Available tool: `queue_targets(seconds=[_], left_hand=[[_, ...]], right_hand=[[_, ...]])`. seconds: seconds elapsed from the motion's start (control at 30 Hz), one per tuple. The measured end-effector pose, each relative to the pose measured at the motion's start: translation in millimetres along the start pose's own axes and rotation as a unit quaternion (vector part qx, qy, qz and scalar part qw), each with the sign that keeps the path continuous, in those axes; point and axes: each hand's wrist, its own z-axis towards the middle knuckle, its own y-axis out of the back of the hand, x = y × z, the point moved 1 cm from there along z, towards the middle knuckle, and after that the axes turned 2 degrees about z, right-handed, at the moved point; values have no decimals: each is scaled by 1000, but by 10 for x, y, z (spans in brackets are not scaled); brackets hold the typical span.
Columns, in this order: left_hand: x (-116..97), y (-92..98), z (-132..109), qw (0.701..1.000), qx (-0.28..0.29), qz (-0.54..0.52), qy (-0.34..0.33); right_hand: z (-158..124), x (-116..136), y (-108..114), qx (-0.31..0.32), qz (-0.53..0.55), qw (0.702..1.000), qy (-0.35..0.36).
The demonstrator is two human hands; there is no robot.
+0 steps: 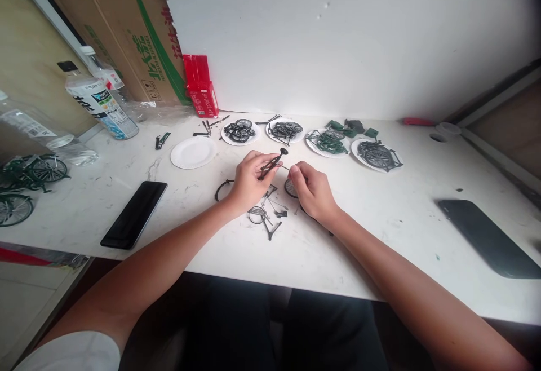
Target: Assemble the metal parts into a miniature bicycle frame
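My left hand (247, 182) is closed on a small black model-bicycle part (273, 163), a thin rod with a round end, held above the white table (380, 230). My right hand (313, 190) is pinched on a thin pin or tool I cannot make out, its tip touching that part. Under the hands lie loose black pieces: small spoked wheels (256, 214), a curved fender (222, 186) and thin frame bits (273, 227).
Paper plates hold black parts (240, 132), (285, 129), green parts (326, 142) and a wheel (377, 155); one plate (193, 152) is bare. Phones lie at left (134, 214) and right (490, 238). Water bottles (101, 103), a red box (202, 92), cardboard (135, 27) and finished green bicycles (25, 182) stand left.
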Motion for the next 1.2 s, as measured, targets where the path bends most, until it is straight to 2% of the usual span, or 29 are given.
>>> queue_targets(seconds=[0.17,0.33,0.5,0.73,0.87,1.0,1.2], left_hand=[[10,16,22,1000,-2,-11,18],[-8,21,25,1000,-4,-10,23],[-34,15,17,1000,-11,28,-6],[-25,-9,-8,998,-9,39,-45],[12,-20,-22,998,4,22,-51],[20,-12,-20,999,-3,23,-35],[-25,22,10,999,-16,42,-24]], right_hand=[[15,25,21,59,5,998,29],[18,0,14,88,38,995,-6],[-2,5,-2,92,59,993,-37],[-21,23,-64,73,115,987,-89],[-8,-40,-43,49,126,989,-55],[-5,-62,-1,17,72,997,-5],[-16,20,13,-6,0,1000,18]])
